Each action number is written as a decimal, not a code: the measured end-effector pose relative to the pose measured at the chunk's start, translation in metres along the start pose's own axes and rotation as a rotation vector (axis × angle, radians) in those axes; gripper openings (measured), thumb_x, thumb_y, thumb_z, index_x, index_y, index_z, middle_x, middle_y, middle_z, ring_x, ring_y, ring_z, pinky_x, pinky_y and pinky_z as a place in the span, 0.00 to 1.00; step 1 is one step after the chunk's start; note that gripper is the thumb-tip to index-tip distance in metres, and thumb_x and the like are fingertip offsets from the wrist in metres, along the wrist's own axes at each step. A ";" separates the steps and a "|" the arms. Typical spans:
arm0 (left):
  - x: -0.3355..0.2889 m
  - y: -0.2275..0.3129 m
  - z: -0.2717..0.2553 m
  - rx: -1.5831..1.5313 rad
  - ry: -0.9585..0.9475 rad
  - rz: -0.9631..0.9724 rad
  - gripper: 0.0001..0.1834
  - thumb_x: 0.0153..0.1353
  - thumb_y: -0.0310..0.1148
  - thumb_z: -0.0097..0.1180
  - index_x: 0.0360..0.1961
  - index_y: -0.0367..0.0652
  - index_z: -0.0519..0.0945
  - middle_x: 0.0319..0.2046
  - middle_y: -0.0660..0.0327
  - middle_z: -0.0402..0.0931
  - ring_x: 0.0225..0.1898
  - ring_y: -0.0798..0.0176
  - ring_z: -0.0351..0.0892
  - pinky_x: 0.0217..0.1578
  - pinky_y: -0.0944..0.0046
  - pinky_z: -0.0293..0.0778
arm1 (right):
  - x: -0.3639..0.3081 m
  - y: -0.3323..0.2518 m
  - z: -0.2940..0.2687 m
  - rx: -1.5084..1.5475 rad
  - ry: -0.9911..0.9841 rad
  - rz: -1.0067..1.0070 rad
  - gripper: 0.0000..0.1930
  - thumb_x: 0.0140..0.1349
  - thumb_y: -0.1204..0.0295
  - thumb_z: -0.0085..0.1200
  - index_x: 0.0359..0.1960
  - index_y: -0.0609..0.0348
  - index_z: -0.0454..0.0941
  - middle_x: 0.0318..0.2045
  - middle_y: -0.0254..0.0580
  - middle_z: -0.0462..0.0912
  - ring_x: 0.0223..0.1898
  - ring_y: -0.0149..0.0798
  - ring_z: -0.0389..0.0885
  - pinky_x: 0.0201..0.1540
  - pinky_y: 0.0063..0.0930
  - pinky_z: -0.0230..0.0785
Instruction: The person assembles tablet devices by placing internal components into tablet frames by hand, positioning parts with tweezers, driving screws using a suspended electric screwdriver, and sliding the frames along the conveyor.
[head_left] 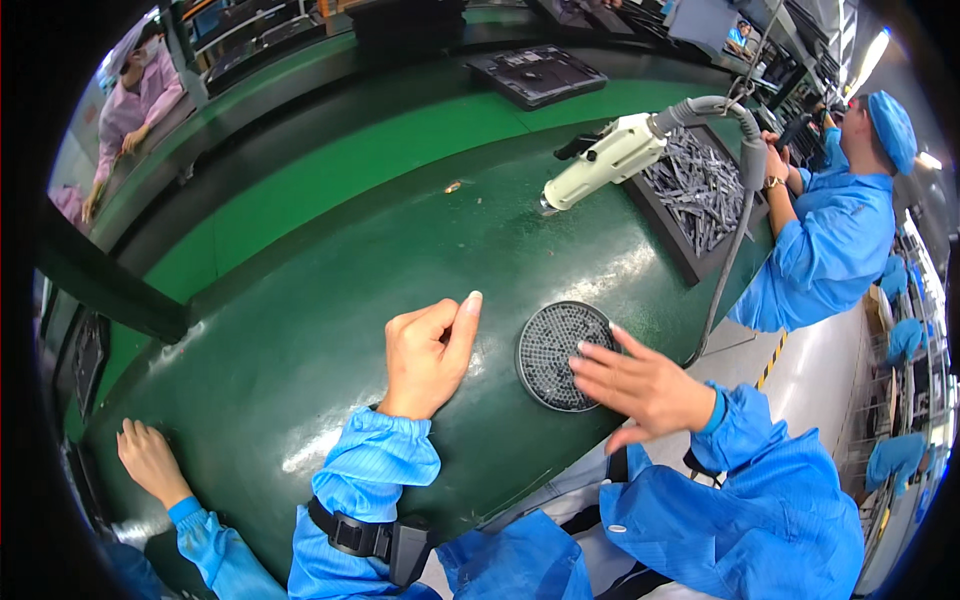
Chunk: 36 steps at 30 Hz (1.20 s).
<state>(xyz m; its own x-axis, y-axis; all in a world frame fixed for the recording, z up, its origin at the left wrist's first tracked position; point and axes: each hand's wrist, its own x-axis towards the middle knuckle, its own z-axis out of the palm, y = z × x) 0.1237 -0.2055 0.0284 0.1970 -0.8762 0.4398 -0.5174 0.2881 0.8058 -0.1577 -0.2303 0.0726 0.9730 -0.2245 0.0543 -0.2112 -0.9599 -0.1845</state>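
Note:
My left hand is over the green work table, its fingers curled into the palm and the thumb pointing up. Anything inside that fist is hidden. Just right of it lies a round, shallow black dish whose inside shows a dense grid of small dark pieces, too small to name. My right hand reaches over the dish's right side with its fingers stretched out and nothing visible in them. Whether its fingertips touch the small pieces I cannot tell.
A cream-coloured electric screwdriver hangs on a grey cable beyond the dish. Behind it stands a black box full of dark strips. A flat black panel lies on the green belt. Another person's hand rests at left; a blue-clad co-worker works at right.

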 end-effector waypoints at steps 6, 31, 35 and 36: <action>-0.004 -0.002 0.001 -0.009 0.019 -0.023 0.23 0.63 0.32 0.54 0.11 0.36 0.70 0.08 0.63 0.68 0.10 0.73 0.65 0.13 0.69 0.58 | 0.040 -0.007 0.009 0.008 0.081 -0.033 0.37 0.51 0.47 0.56 0.54 0.66 0.70 0.61 0.48 0.67 0.65 0.47 0.61 0.66 0.56 0.44; -0.002 0.000 0.005 -0.090 0.081 -0.050 0.23 0.59 0.29 0.58 0.11 0.35 0.63 0.08 0.57 0.55 0.11 0.67 0.49 0.13 0.62 0.49 | 0.047 -0.006 0.019 0.259 0.427 0.445 0.51 0.38 0.56 0.69 0.63 0.63 0.54 0.59 0.64 0.57 0.62 0.63 0.58 0.64 0.56 0.51; -0.002 0.002 0.004 -0.083 0.073 -0.038 0.23 0.59 0.29 0.58 0.11 0.35 0.63 0.08 0.58 0.55 0.11 0.67 0.48 0.13 0.62 0.48 | 0.044 -0.021 0.018 0.257 0.320 0.287 0.52 0.38 0.56 0.69 0.64 0.63 0.53 0.60 0.63 0.56 0.62 0.64 0.57 0.65 0.57 0.50; -0.002 0.002 0.003 -0.082 0.070 -0.034 0.23 0.59 0.29 0.58 0.11 0.35 0.63 0.08 0.58 0.55 0.11 0.67 0.48 0.13 0.62 0.48 | 0.044 -0.018 0.019 0.256 0.324 0.289 0.52 0.38 0.56 0.69 0.64 0.63 0.53 0.60 0.63 0.56 0.62 0.64 0.57 0.65 0.57 0.50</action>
<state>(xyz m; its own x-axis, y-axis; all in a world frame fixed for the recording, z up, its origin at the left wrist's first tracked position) 0.1197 -0.2041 0.0284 0.2726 -0.8577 0.4360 -0.4404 0.2917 0.8491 -0.1096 -0.2200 0.0600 0.7906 -0.5546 0.2596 -0.3984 -0.7878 -0.4696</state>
